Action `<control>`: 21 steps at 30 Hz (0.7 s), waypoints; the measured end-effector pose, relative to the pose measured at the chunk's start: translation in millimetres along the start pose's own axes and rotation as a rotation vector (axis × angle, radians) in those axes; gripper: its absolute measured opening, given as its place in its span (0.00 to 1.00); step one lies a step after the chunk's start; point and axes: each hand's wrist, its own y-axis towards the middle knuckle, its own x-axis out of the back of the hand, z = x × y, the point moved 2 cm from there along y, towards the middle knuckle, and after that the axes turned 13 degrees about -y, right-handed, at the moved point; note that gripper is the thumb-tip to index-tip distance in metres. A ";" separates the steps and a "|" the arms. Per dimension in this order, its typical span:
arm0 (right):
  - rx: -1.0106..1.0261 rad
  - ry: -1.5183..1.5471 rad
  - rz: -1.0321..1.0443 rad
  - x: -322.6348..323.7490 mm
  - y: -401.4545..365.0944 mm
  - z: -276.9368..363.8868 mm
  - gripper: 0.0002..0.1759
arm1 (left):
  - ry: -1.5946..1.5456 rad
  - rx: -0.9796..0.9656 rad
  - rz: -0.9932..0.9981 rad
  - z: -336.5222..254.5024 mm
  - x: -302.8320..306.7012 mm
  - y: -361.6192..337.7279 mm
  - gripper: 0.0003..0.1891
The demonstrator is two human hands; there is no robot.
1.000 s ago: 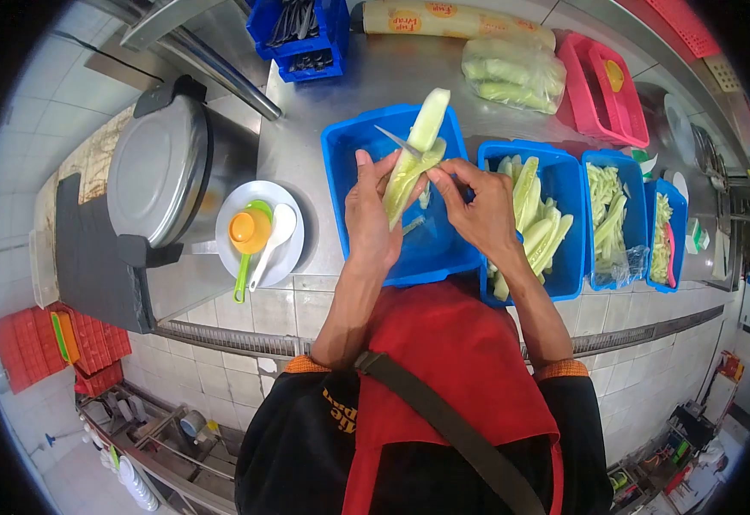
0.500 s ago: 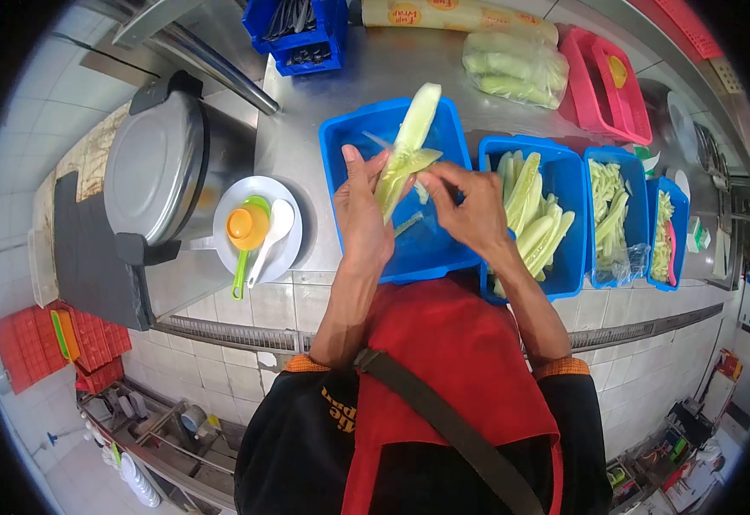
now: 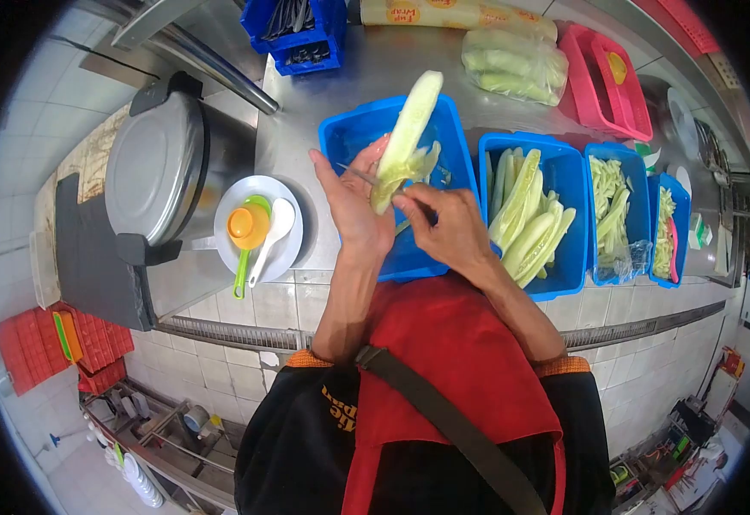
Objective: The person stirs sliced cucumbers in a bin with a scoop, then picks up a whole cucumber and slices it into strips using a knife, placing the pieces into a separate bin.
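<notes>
A peeled, halved cucumber (image 3: 411,124) rests upright and tilted in my left hand (image 3: 359,206), its seedy core loosened into a curled strip near the lower end. The left thumb is held out, away from the cucumber, and the other fingers support it from behind. My right hand (image 3: 448,223) is closed around a thin knife (image 3: 358,173), whose blade crosses the lower part of the cucumber; most of its handle is hidden in the fist. Below both hands stands a blue tub (image 3: 431,253) with some pale scraps inside.
To the right, a blue tub (image 3: 574,257) holds cucumber pieces, and two narrower tubs hold strips (image 3: 608,193). Behind lie bagged cucumbers (image 3: 512,64) and a pink basket (image 3: 581,69). On the left are a plate (image 3: 285,249) with spoons and a large lidded pot (image 3: 156,163).
My left thumb has lifted off the cucumber and swung left. My right hand has moved left and down along the cucumber, the knife blade now lower, and the core strip has peeled further.
</notes>
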 end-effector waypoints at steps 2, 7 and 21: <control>0.040 0.066 0.017 -5.1 -3.8 2.9 0.09 | -0.029 0.008 -0.005 -2.4 0.8 -1.9 0.51; -0.061 0.163 0.213 2.0 -5.3 11.9 0.10 | -0.051 0.016 -0.031 -8.7 -3.1 -8.5 0.56; -0.212 0.462 0.477 -21.6 -15.8 -16.1 0.11 | -0.090 -0.098 -0.032 0.0 8.0 -1.1 0.61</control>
